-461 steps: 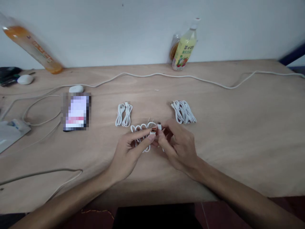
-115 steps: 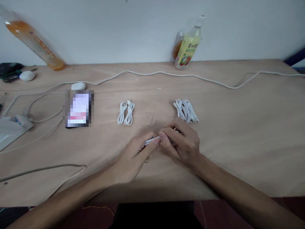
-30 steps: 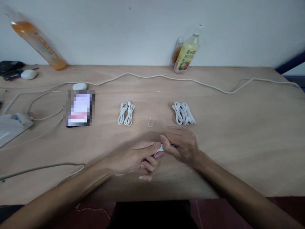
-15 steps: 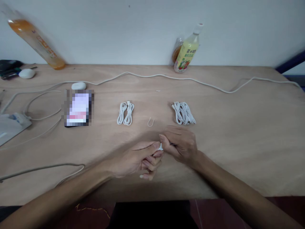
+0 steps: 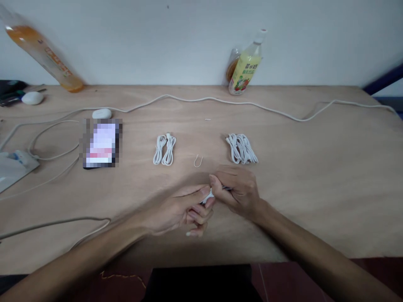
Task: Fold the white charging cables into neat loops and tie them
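Observation:
Above the front of the table, my left hand pinches a bundled white cable between thumb and fingers, its lower fingers curled. My right hand is closed on the other end of the same cable, right against the left fingertips. Most of the cable is hidden inside the hands; a small greyish piece shows under the right fingers. Just beyond the hands lies a thin white bent tie. Two coiled white cables rest to its left, and a pile of several coiled white cables to its right.
A phone with a blurred screen and a white earphone case lie at left. One long white cord crosses the table's back. An orange drink bottle and a yellow drink bottle lean at the wall.
Slightly more of the white cable shows between my hands, and the greyish piece under the right fingers is more visible. Both hands have hardly moved; the whole view has shifted a little.

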